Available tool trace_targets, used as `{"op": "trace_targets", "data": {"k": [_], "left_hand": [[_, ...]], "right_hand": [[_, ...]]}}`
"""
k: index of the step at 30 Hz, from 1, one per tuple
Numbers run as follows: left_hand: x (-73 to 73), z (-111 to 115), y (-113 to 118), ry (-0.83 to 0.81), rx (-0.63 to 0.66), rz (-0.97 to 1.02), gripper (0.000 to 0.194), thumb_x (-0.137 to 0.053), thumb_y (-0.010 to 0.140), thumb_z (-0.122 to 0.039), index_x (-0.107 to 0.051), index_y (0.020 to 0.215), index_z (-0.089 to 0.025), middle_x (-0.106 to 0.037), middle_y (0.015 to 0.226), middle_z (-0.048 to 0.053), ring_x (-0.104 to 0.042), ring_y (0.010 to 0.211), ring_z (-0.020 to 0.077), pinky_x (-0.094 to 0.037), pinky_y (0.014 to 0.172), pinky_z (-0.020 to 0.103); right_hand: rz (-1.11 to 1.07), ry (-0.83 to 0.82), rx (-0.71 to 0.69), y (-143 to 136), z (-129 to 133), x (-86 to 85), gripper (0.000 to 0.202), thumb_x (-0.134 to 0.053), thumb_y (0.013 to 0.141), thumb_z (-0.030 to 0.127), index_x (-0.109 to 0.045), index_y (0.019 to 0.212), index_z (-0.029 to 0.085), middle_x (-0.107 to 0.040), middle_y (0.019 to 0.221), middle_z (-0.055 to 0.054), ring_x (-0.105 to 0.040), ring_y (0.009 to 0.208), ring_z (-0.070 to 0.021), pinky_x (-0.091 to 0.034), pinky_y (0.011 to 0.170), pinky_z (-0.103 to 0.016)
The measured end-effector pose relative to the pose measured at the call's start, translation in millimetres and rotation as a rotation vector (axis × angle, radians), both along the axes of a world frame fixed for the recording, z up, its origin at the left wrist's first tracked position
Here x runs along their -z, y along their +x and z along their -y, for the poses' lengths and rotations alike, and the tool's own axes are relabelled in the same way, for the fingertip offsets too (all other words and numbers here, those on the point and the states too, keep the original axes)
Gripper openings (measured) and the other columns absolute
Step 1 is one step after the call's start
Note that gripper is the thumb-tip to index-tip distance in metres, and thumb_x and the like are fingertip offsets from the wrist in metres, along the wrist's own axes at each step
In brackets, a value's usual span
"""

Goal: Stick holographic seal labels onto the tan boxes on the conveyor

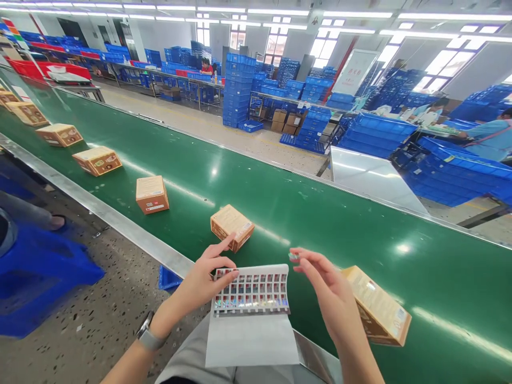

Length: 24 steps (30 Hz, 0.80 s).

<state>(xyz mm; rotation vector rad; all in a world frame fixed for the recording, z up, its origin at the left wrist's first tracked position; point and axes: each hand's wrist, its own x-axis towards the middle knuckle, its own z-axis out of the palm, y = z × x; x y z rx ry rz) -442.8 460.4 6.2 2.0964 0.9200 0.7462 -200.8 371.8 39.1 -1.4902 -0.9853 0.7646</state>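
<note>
A white sheet (253, 341) with rows of small shiny stickers rests over the person's lap at the belt's edge. My left hand (212, 272) pinches the sheet's upper left corner between thumb and a finger, while its index finger reaches over a brown and cream box (232, 224). My right hand (324, 277), right of the sheet and above the belt, holds a small shiny sticker (294, 256) at its fingertips. Another brown box (378, 304) lies on the belt beside my right wrist, partly hidden by it.
More brown boxes, such as one box (152, 194), stand in a line on the green conveyor belt (260, 186) toward the upper left. Metal rails edge the belt. Blue crates (239, 90) and tables stand beyond, with people seated at the right. A blue-covered thing (48, 272) is at the lower left.
</note>
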Motion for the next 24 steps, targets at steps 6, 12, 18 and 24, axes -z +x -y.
{"op": "trace_targets", "data": {"k": [6,12,18,24], "left_hand": [[-2.9,-5.0,8.6,0.053,0.098,0.015,0.018,-0.059,0.094,-0.022,-0.07,0.079,-0.02,-0.049,0.151,0.007,-0.047,0.136,0.0287,-0.041,0.112,0.046],[-5.2,0.1,19.4,0.052,0.134,0.023,0.014,-0.066,0.088,-0.013,-0.071,0.077,-0.02,-0.053,0.148,0.007,-0.051,0.132,0.0266,-0.043,0.111,0.041],[-9.8,7.2,28.7,0.022,0.186,0.027,0.013,-0.07,0.085,-0.011,-0.072,0.076,-0.02,-0.052,0.15,0.006,-0.05,0.133,0.0276,-0.043,0.111,0.041],[-11.7,12.4,37.0,0.009,0.22,0.028,0.013,-0.071,0.084,-0.01,-0.072,0.076,-0.02,-0.052,0.15,0.004,-0.051,0.132,0.0269,-0.044,0.111,0.041]], "right_hand": [[-0.152,0.02,-0.123,-16.7,-87.3,0.2,0.042,-0.074,0.069,0.062,-0.073,0.085,0.023,-0.075,0.106,-0.008,-0.065,0.104,-0.0266,-0.049,0.089,-0.039],[-0.144,-0.053,-0.238,-28.6,-127.2,15.7,0.045,-0.075,0.063,0.064,-0.071,0.078,0.021,-0.075,0.087,-0.006,-0.065,0.079,-0.0228,-0.049,0.072,-0.035],[-0.085,-0.067,-0.289,-22.3,-115.3,13.8,0.041,-0.073,0.069,0.06,-0.07,0.081,0.021,-0.075,0.101,-0.008,-0.065,0.087,-0.0228,-0.05,0.074,-0.034],[0.019,-0.047,-0.236,-15.2,-108.6,20.1,0.04,-0.069,0.07,0.06,-0.067,0.075,0.021,-0.074,0.107,-0.009,-0.064,0.087,-0.0227,-0.051,0.074,-0.035]]}}
